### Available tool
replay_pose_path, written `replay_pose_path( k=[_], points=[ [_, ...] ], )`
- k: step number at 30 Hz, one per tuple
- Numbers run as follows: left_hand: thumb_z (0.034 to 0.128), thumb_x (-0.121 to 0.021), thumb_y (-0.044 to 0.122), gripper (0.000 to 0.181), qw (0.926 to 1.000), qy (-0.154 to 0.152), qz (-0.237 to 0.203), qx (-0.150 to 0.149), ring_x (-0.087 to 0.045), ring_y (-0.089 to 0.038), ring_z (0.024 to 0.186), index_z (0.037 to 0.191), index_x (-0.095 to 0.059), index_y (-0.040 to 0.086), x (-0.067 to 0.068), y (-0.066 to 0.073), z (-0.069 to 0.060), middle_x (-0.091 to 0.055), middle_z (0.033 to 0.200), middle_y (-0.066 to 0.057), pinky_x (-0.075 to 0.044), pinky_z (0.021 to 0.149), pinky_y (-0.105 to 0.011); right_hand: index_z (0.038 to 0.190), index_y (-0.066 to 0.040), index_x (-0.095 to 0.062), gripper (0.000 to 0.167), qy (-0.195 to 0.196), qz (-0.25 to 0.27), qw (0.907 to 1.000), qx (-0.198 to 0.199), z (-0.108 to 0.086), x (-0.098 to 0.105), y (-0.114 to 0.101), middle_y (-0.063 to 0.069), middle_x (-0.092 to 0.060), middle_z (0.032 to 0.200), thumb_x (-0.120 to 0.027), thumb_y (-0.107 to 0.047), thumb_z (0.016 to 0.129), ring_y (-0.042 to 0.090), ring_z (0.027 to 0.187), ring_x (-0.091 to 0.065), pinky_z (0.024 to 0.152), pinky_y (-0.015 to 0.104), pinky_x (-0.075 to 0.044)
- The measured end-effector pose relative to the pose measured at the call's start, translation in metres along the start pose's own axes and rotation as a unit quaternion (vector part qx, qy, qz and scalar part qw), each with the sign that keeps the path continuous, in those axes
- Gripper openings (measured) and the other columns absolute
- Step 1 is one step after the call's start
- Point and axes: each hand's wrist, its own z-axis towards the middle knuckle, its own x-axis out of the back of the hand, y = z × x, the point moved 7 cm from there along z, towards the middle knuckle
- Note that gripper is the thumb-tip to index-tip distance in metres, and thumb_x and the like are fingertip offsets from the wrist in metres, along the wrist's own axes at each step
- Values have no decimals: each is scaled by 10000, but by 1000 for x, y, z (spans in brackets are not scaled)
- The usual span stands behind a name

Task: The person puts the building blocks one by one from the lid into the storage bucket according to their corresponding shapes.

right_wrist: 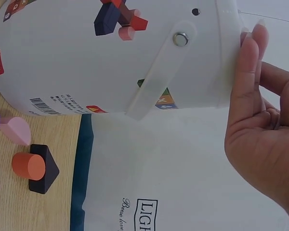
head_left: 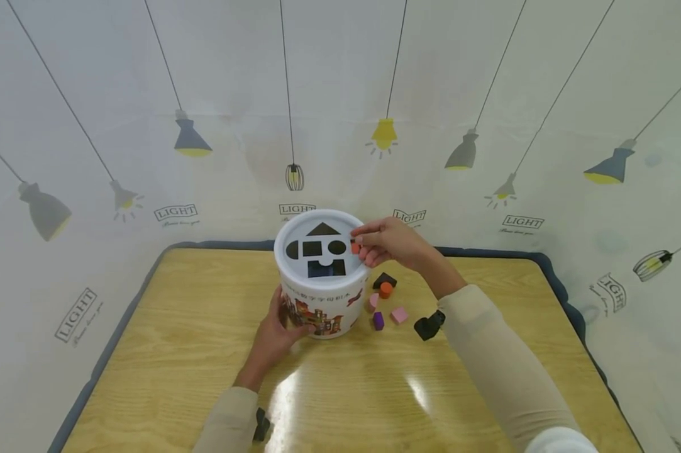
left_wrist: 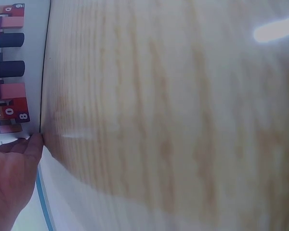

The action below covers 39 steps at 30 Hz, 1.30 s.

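Note:
A white bucket (head_left: 323, 308) with printed building blocks on its side stands upright on the table, its white lid (head_left: 286, 267) pierced by several shaped holes. My left hand (head_left: 276, 336) rests against the bucket's lower left side, fingers along the wall and thumb across the front. In the left wrist view, that hand's fingertips (left_wrist: 34, 142) touch the printed wall near the base. At the lid's right edge, my right hand (head_left: 393, 242) pinches a small orange-red block (head_left: 356, 248) over a hole. The right wrist view shows the right hand (right_wrist: 260, 110) beside the rim, the block hidden.
Right of the bucket lie a black triangular block (head_left: 385, 279), an orange cylinder (head_left: 385, 290), a pink rounded block (head_left: 373, 302), a purple block (head_left: 378, 321) and a pink square block (head_left: 399, 315). A lamp-printed sheet (head_left: 340, 145) surrounds the wooden table (head_left: 176, 346).

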Motion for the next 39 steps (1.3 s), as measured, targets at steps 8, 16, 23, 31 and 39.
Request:
replay_pose_path(
  k=[8,16,23,31,39],
  points=[
    [672,-886,364,1167,9999,46,-20,-109,-340,-270,1422,1528,-97,454,1,-3,2,-363,1546,-75,-274,1186,-417,1293,-19,-586,340,174,69,9998,42,-2,11,4,107,-677,766,-563,-169,988,164,609,-657,659,310,-619],
    [691,-878,330,1158,9998,-5,-80,-168,-335,-255,1425,1525,-86,462,1,-3,2,-340,1560,-40,-277,1184,-409,1298,-25,-576,329,392,464,9981,91,-6,26,10,81,-682,762,-543,-164,1001,145,611,-654,651,273,-615],
    [706,-871,328,1144,9998,-43,-130,-167,-318,-271,1433,1536,-89,430,0,-3,1,-329,1565,-54,-255,1195,-429,1266,12,-575,324,568,769,9954,-10,-6,39,34,63,-688,743,-551,-173,1001,134,598,-659,641,265,-616],
    [692,-874,374,1146,9999,14,0,-125,-328,-253,1428,1520,-88,472,0,-4,0,-337,1562,-38,-267,1193,-412,1290,3,-564,340,801,691,9936,-407,-1,50,73,63,-693,777,-553,-173,999,139,628,-668,663,266,-617],
    [698,-876,346,1136,9998,17,-62,-162,-325,-265,1430,1516,-99,480,0,-3,1,-339,1561,-46,-269,1191,-420,1340,16,-527,393,828,577,9925,-689,5,55,104,55,-693,779,-537,-192,1006,125,628,-666,637,237,-608]
  ],
)
